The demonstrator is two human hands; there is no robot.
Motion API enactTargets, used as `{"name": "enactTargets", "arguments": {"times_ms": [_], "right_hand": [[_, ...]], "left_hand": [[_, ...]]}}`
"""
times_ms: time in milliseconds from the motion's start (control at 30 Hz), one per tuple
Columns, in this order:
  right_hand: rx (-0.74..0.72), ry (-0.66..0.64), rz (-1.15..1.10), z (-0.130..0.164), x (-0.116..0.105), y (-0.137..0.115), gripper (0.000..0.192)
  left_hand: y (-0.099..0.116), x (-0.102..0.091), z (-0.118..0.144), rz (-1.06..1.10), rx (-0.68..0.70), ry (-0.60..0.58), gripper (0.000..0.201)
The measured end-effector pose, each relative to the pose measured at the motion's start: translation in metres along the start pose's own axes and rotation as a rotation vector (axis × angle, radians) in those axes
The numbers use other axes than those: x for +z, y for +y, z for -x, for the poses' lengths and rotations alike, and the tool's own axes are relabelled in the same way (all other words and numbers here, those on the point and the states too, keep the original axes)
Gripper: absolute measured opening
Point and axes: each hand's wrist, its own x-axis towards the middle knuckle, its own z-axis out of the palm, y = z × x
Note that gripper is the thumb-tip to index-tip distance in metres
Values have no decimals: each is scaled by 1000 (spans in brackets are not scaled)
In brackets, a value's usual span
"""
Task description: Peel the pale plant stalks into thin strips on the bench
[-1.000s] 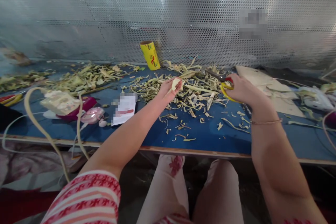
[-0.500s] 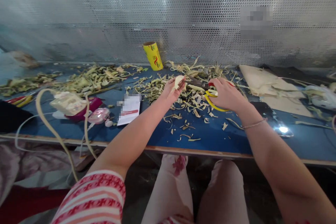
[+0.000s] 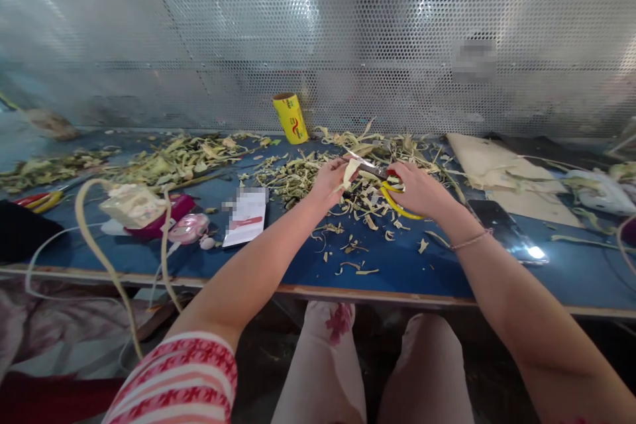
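Note:
My left hand (image 3: 332,182) pinches a pale, strip-like piece of dried plant (image 3: 350,172) that looks like husk or leaf. In my right hand (image 3: 417,190) are scissors (image 3: 401,211) with yellow and red handles. Their dark blades point left and reach the piece at my left fingertips; whether they are cutting into it I cannot tell. Beneath and behind both hands spreads a pile of dried plant strips (image 3: 293,175), with small trimmed bits (image 3: 370,222) scattered toward the front of the blue table (image 3: 412,271).
A yellow tube (image 3: 291,119) stands by the perforated metal wall (image 3: 238,26). Left lie another plant heap (image 3: 181,162), a white phone-like slab (image 3: 246,215), a pink case (image 3: 189,228) and a beige hose (image 3: 97,248). Right are a lit phone (image 3: 507,232) and cardboard (image 3: 477,159).
The scissor blades now sit closer to my left fingertips, and the pale piece hangs at a different angle. My right hand has shifted slightly left. The whole view has tilted up a little.

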Motion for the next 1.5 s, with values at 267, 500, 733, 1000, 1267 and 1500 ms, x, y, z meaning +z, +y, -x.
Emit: {"name": "enactTargets", "arguments": {"times_ms": [267, 500, 733, 1000, 1267, 1500], "right_hand": [[1, -1, 50, -1, -6, 0, 36], [5, -33, 85, -1, -8, 3, 30], [23, -20, 135, 2, -1, -5, 45], [67, -95, 137, -2, 3, -2, 40], [44, -80, 80, -6, 7, 11, 40], [89, -16, -18, -5, 10, 13, 38]], "left_hand": [[-5, -5, -3, -64, 2, -37, 13], [-3, 2, 4, -72, -40, -6, 13], [-10, 0, 0, -55, -21, -47, 13], [-9, 2, 4, -88, -62, -51, 18], [-8, -2, 4, -95, -96, -131, 27], [-6, -1, 7, -132, -112, -140, 15]]}}
